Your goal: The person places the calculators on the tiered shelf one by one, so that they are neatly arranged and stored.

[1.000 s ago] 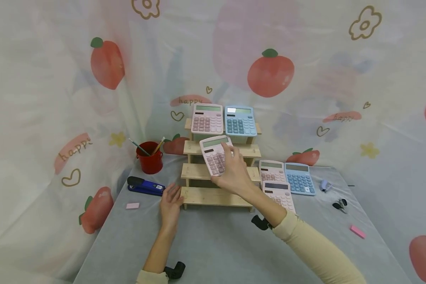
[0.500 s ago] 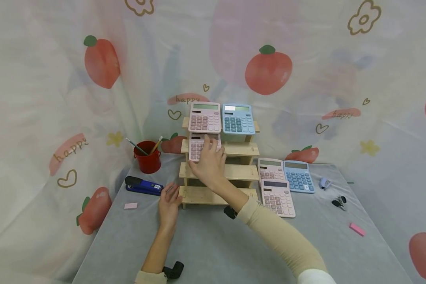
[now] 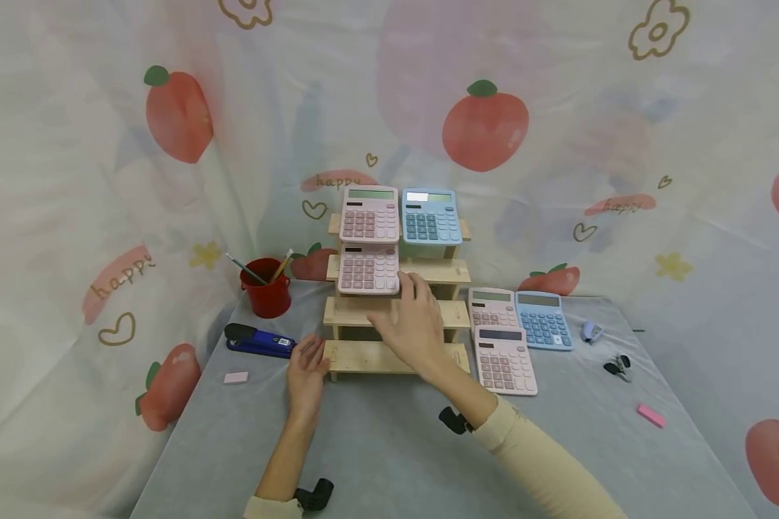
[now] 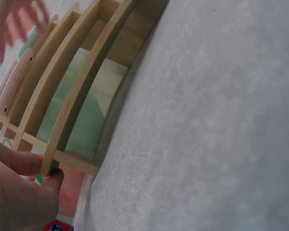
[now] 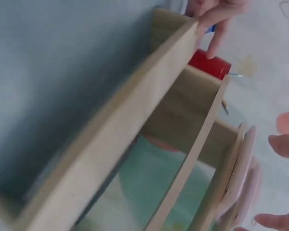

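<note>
A four-tier wooden display stand [image 3: 397, 357] stands on the table. My left hand [image 3: 306, 375] pinches the left end of its lowest shelf; the left wrist view shows the thumb [image 4: 26, 162] and a finger on either side of that board. On the second shelf from the top, at the left, a pink calculator [image 3: 368, 270] leans back. My right hand [image 3: 415, 324] is in front of the stand, fingers spread and holding nothing, close to that calculator's right edge. The top shelf carries another pink calculator [image 3: 369, 215] and a blue calculator [image 3: 431, 218], side by side.
Right of the stand lie two pink calculators [image 3: 506, 362] and a blue one [image 3: 544, 321]. A red bucket [image 3: 267, 297] with pencils, a blue stapler [image 3: 260, 341] and a pale eraser [image 3: 236, 378] are left. A small sharpener-like item [image 3: 591, 331], black clips [image 3: 618, 367] and a pink eraser [image 3: 650, 415] lie far right.
My right hand has carried the pink calculator onto the second shelf from the top, let go of it, and drawn back to the right and down. The left hand has stayed at the stand.
</note>
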`<state>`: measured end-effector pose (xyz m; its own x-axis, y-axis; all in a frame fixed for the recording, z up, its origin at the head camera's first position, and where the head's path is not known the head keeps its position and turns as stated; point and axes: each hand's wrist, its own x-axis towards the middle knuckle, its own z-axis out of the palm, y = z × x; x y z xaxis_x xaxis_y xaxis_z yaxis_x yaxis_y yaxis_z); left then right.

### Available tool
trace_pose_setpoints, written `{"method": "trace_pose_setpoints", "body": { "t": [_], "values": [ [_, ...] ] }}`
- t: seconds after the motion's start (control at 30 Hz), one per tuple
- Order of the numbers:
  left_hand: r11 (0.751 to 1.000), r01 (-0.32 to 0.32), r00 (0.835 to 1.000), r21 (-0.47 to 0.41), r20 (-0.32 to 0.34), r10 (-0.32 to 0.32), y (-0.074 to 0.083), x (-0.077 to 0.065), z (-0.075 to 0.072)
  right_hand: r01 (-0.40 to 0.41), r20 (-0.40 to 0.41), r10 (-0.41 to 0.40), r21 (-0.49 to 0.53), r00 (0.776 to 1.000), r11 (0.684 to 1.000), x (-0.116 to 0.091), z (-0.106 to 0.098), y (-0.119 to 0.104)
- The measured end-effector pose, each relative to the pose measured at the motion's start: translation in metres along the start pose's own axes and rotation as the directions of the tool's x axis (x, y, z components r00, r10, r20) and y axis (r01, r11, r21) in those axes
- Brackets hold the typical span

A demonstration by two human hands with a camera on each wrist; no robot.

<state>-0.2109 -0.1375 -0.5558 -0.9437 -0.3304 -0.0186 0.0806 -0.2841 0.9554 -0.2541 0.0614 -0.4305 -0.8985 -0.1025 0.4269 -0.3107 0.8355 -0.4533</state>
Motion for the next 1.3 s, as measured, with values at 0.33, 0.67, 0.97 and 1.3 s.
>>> {"method": "trace_pose_setpoints", "body": {
  "t": [0.33,0.67,0.97,1.3],
  "values": [
    [1.0,-0.003,1.0,0.018,-0.003,0.003,-0.001,0.0,-0.005,-0.028,-0.035,0.026,-0.046,0.999,0.999,-0.065,-0.028,0.09],
    [1.0,-0.004,1.0,-0.001,-0.01,0.004,-0.003,0.001,-0.008,-0.25,0.066,0.26,-0.125,0.963,0.96,-0.105,-0.035,0.18],
    [1.0,0.005,1.0,0.012,-0.004,-0.005,-0.002,0.0,-0.008,-0.35,0.156,0.368,-0.131,0.917,0.928,-0.106,-0.028,0.209],
    [1.0,-0.009,1.0,0.021,0.004,0.009,-0.002,-0.002,-0.001,-0.335,0.138,0.348,-0.114,0.927,0.935,-0.105,-0.028,0.215]
  ]
}}
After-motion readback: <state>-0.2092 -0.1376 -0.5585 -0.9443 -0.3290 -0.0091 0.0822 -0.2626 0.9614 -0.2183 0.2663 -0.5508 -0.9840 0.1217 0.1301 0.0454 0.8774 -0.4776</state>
